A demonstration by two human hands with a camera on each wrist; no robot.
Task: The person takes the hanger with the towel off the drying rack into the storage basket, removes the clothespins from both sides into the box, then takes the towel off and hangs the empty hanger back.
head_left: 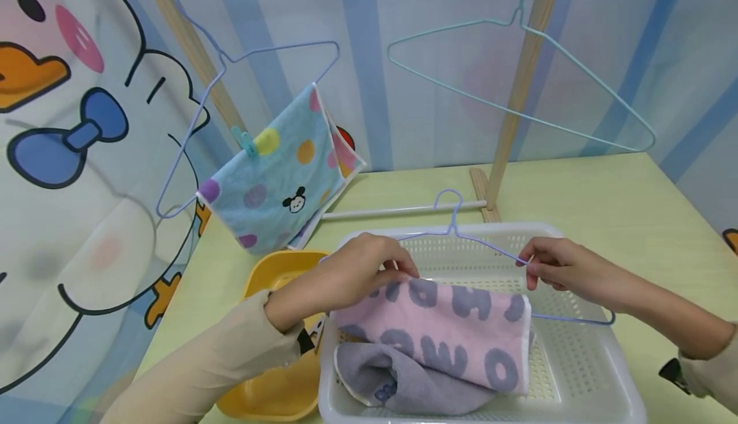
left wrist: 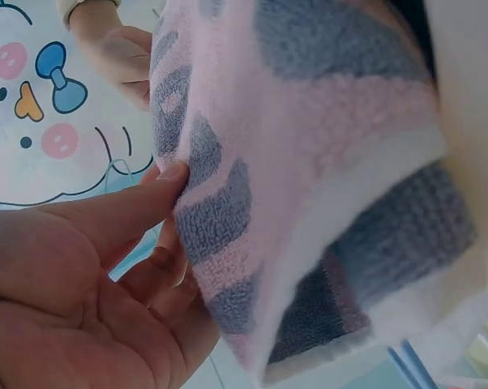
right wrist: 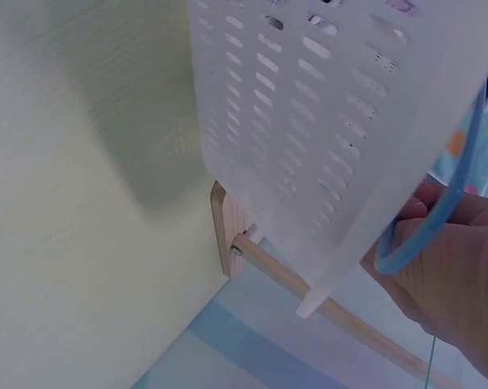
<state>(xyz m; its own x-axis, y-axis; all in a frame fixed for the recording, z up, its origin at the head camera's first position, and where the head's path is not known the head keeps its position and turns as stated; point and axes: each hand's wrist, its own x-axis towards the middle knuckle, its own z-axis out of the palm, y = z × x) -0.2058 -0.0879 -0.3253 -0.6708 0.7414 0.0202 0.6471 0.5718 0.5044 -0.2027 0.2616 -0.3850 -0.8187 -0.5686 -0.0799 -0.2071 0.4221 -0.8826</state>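
A pink towel with grey letters [head_left: 461,321] lies folded over the bottom bar of a purple hanger [head_left: 453,224], above a white slotted basket [head_left: 619,379]. My left hand [head_left: 366,267] pinches the towel's top folded edge between thumb and fingers; in the left wrist view, the thumb presses the pink terry fabric [left wrist: 293,162]. With bent fingers, my right hand [head_left: 562,269] holds the hanger's right shoulder. The hanger's end [right wrist: 426,235] crosses in front of that hand in the right wrist view. Below the pink towel, a grey cloth [head_left: 426,382] bunches in the basket.
A yellow tub [head_left: 277,398] stands left of the basket. Behind, a wooden rack [head_left: 513,110] carries a purple hanger with a blue dotted towel [head_left: 277,174] held by a teal clip [head_left: 245,142]. A bare mint hanger [head_left: 461,94] hangs at the right.
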